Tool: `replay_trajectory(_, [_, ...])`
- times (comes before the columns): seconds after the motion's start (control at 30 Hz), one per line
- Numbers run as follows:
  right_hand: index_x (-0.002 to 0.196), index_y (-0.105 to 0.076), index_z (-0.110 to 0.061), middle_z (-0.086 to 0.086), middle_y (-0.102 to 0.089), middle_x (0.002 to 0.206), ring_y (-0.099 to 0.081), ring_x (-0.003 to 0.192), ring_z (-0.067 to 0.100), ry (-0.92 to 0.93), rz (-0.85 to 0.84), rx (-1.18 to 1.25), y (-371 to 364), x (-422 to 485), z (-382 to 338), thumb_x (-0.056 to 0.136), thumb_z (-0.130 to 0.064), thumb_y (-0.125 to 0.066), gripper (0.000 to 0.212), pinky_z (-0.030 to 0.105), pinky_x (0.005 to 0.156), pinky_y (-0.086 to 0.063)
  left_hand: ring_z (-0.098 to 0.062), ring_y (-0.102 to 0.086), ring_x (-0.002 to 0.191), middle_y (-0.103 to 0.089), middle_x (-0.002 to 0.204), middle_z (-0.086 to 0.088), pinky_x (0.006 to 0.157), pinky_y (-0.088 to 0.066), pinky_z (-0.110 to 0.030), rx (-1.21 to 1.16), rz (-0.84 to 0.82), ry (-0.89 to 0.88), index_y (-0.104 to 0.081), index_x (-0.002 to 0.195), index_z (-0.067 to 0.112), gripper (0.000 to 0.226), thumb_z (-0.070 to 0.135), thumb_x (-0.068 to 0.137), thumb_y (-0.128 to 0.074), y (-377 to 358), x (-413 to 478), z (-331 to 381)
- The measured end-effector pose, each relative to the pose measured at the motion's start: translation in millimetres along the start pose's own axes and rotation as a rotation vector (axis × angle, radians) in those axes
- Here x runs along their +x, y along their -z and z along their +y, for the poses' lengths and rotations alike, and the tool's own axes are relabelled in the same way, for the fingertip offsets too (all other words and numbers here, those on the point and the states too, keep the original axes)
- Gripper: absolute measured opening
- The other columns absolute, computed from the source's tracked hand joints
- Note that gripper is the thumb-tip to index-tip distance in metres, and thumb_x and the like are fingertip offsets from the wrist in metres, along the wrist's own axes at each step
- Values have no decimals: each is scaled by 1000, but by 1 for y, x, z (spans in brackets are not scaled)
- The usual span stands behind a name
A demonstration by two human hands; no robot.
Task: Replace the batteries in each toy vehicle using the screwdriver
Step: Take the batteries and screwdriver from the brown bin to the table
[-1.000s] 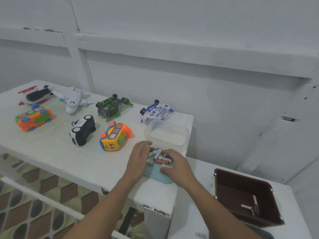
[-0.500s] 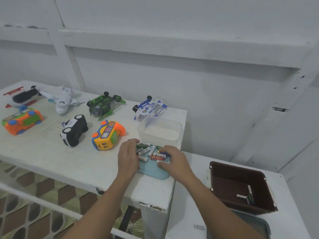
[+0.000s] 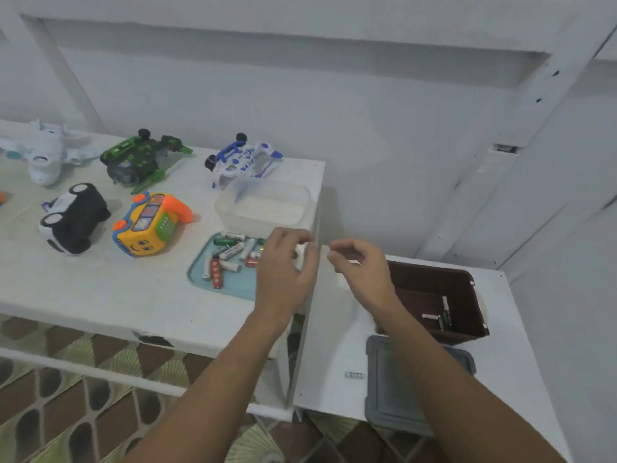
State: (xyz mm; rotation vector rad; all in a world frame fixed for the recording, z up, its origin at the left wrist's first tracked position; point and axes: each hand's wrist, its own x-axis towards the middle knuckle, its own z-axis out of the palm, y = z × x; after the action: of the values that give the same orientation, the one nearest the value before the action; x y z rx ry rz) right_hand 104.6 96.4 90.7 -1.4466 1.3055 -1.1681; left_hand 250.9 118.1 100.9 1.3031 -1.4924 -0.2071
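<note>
We are looking down on a white table (image 3: 100,295) carrying the toy vehicles: a white plane (image 3: 43,155), a green and black vehicle (image 3: 140,158), a blue and white vehicle (image 3: 240,160), a black and white car (image 3: 71,217) lying on its side, and a yellow and orange bus (image 3: 150,223). None is showing an open battery hatch from this angle, though their undersides are mostly hidden, so we cannot tell which, if any, are already refitted. A teal tray (image 3: 230,284) near the table's right end is holding a loose heap of batteries (image 3: 230,253), just in front of a clear plastic tub (image 3: 263,205). On the lower white surface (image 3: 334,329) to the right, a brown bin (image 3: 467,295) is holding a few more batteries (image 3: 440,315), which we are judging to be spent ones; a grey lid (image 3: 394,389) is lying in front of it. We are holding both hands raised between the tray and the bin: the left hand (image 3: 283,272) with fingers curled and thumb pressed to fingertips, the right hand (image 3: 364,269) likewise pinched. Motion blur is hiding whether either pinch is closed on anything, so we cannot tell. We are finding no screwdriver in view. Our judgement: some battery sorting is under way, and the unscrewing and refitting of these toys appears largely left to do.
</note>
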Motion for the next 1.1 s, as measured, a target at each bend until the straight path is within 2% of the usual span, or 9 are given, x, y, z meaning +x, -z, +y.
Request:
replay_trajectory(0.13, [87, -71, -21, -4, -70, 82, -65, 78, 11, -126, 53, -34, 57, -4, 37, 85, -13, -69, 8, 40, 75, -58, -3, -46, 68, -57, 90, 7, 68, -37, -4, -46, -159, 50, -68, 91, 11, 9, 11, 87, -59, -58, -28, 25])
replay_trajectory(0.3, [90, -71, -18, -8, -69, 78, -64, 75, 6, -306, -40, -228, 127, -12, 100, 87, -17, -67, 5, 33, 76, -56, -6, -53, 70, -59, 87, 7, 66, -40, -17, 71, -500, 291, -66, 92, 17, 7, 14, 93, -60, -138, -87, 1])
replay_trajectory(0.4, [89, -70, -20, -10, -66, 79, -64, 79, 10, -422, -91, -296, 165, -17, 143, 88, -18, -66, 5, 31, 75, -55, -14, -59, 85, -61, 96, 1, 74, -41, -20, 193, -763, 522, -68, 99, 14, 11, 12, 93, -59, -174, -141, -38])
replay_trajectory(0.5, [86, -69, -22, -11, -65, 85, -64, 84, 8, -509, -128, -333, 197, -15, 185, 89, -17, -66, 7, 25, 74, -52, -22, -61, 103, -60, 111, -7, 83, -43, -22, 313, -905, 691, -67, 109, 16, 23, 4, 89, -61, -196, -190, -74])
replay_trajectory(0.6, [86, -69, -22, -6, -69, 91, -63, 87, 7, -528, -111, -389, 222, -5, 225, 90, -15, -64, 9, 8, 70, -41, -26, -55, 110, -56, 120, -10, 90, -46, -28, 419, -936, 741, -64, 118, 17, 37, -2, 86, -59, -216, -222, -100])
replay_trajectory(0.73, [94, -69, -17, -2, -68, 98, -59, 87, 10, -569, -62, -508, 242, 12, 269, 94, -8, -56, 16, 1, 62, -34, -24, -47, 118, -50, 131, -8, 96, -46, -29, 551, -967, 731, -56, 131, 23, 42, 6, 92, -57, -233, -250, -126])
replay_trajectory(0.9, [107, -69, -13, 9, -65, 109, -52, 81, 16, -620, -148, -738, 250, 41, 307, 95, -3, -47, 27, 18, 54, -33, -19, -43, 105, -55, 116, -5, 73, -44, -24, 547, -945, 632, -65, 112, 21, 21, 17, 91, -67, -243, -260, -151])
replay_trajectory(1.0, [111, -67, -11, 14, -64, 113, -58, 85, 23, -674, -228, -761, 246, 52, 319, 95, -3, -44, 29, 19, 64, -38, -19, -48, 97, -58, 101, 0, 75, -40, -26, 424, -913, 623, -64, 97, 24, 12, 15, 90, -69, -237, -263, -164])
replay_trajectory(1.1, [112, -67, -7, 16, -64, 116, -61, 105, 31, -728, -285, -803, 242, 62, 327, 92, 2, -45, 30, 25, 78, -43, -13, -53, 82, -57, 85, 8, 72, -43, -27, 313, -747, 632, -54, 88, 30, 25, 12, 89, -71, -233, -258, -162])
